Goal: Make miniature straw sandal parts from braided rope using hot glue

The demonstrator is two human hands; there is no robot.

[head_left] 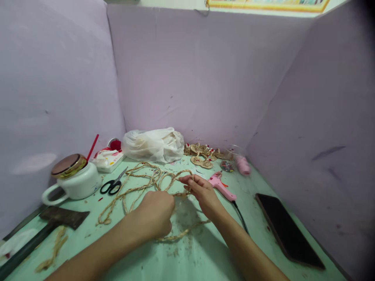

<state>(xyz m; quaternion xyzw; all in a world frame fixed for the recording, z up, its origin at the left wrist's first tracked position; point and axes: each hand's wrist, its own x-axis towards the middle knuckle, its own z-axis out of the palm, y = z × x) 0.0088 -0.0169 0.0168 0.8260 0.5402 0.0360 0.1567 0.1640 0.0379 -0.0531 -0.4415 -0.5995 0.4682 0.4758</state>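
A long braided straw cord [148, 183] lies in loose loops over the green tabletop, and part of it runs up into both hands. My left hand [158, 212] is a closed fist around the cord, its fingertips turned away from view. To the right, my right hand [202, 191] pinches a stretch of the same cord between thumb and fingers. One length passes below the hands, near the front of the table. Black-handled scissors [113, 184] rest left of the loops. A pink glue gun [222, 186] lies just beyond my right hand.
At left are a white mug [80, 183] with a lid and a hammer-like tool [63, 218]. A white plastic bag [154, 144], woven straw pieces [202, 158] and a pink spool [243, 166] sit at the back. A dark phone [288, 230] lies right. Lilac walls [190, 78] enclose the table.
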